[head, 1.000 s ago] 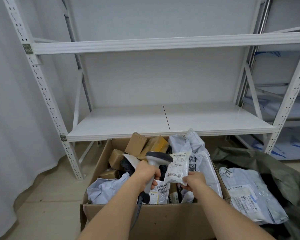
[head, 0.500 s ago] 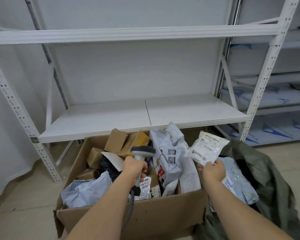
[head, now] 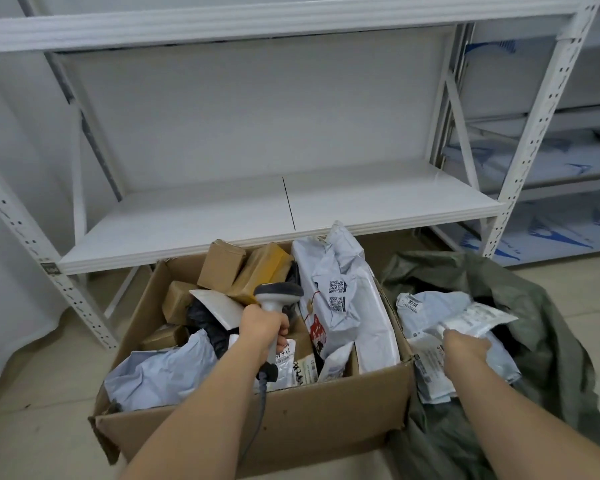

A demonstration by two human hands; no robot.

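Head view: the left hand clenches the barcode scanner at the ready, while fingers of the right hand grasp a labelled mailer, probably to drop it into the green sack beneath them.

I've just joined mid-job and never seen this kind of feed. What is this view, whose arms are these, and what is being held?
There is no machine here. These are a person's two bare arms, seen from a wide-angle camera worn on the head, looking forward and down. The left hand grips a handheld barcode scanner over an open cardboard box full of parcels on the floor. The right hand holds a small white packet over the grey mailers lying in the green sack beside the box. Behind stands a white metal shelf.
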